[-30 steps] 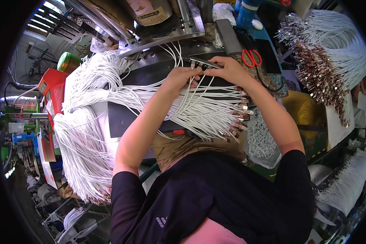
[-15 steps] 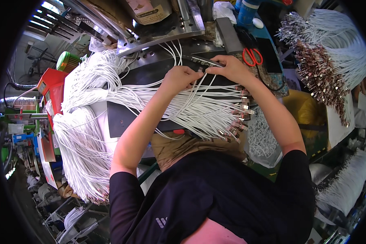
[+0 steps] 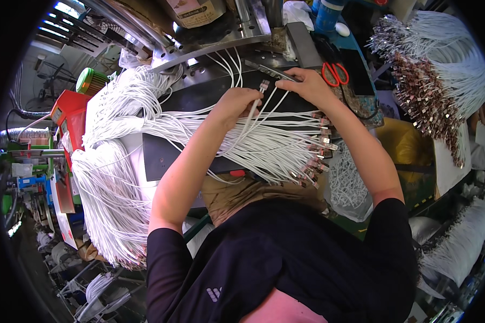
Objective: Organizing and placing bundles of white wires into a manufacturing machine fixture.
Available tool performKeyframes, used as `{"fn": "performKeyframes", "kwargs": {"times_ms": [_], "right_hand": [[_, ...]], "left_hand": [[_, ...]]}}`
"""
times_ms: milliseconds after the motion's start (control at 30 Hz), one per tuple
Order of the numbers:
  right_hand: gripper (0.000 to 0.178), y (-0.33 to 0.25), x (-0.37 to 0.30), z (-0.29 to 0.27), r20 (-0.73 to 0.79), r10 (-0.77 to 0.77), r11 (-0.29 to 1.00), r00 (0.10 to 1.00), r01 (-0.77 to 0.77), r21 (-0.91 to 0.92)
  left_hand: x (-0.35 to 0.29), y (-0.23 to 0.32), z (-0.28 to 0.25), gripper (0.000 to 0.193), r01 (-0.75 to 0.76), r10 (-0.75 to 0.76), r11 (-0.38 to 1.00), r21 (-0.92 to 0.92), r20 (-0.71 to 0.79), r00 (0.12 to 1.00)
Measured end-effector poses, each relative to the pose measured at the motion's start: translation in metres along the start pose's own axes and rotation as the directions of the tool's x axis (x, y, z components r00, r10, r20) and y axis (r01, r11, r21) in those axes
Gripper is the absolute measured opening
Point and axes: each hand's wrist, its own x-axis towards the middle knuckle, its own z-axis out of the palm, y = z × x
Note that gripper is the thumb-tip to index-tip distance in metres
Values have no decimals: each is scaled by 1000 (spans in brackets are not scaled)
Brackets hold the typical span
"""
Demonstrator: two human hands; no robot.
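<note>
My left hand [image 3: 241, 103] is closed in a pinch on a white cable, just below its metal-ended connector [image 3: 264, 85], which points up and away from me. My right hand [image 3: 310, 89] is closed around the near end of a slim grey metal strip [image 3: 272, 70], which slants away to the left over the dark work surface. Another white cable [image 3: 277, 102] runs up to the fingertips of that hand; whether it is gripped there I cannot tell. Beneath both hands spreads a bundle of white cables [image 3: 253, 145], with metal connectors [image 3: 324, 141] at its right end.
Steel machine plate [image 3: 215, 47] stands just beyond the hands. Red-handled scissors [image 3: 334, 74] lie to the right. More white cables [image 3: 110, 199] are heaped at left, and another bundle [image 3: 442, 75] sits at far right. A clear bag [image 3: 352, 183] rests near my right forearm.
My hands have moved slightly apart. The cable connector in the left hand now shows clear of the fingers, and the metal strip has shifted a little away with the right hand.
</note>
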Motion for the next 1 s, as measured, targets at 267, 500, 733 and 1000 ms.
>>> {"fn": "performKeyframes", "kwargs": {"times_ms": [267, 500, 733, 1000], "right_hand": [[45, -1, -1, -4, 173, 7, 999, 985, 2, -53], [44, 19, 6, -5, 5, -89, 995, 996, 89, -53], [46, 4, 4, -7, 208, -29, 995, 978, 49, -92], [35, -2, 5, -6, 171, 40, 996, 985, -25, -88]], "left_hand": [[-6, 6, 11, 18, 24, -26, 985, -173, -14, 1000], [-10, 6, 1, 21, -12, 3, 984, -177, -50, 999], [-8, 3, -14, 22, 25, -24, 998, -54, 11, 1000], [-9, -5, -6, 21, -94, 94, 995, -24, -8, 996]]}}
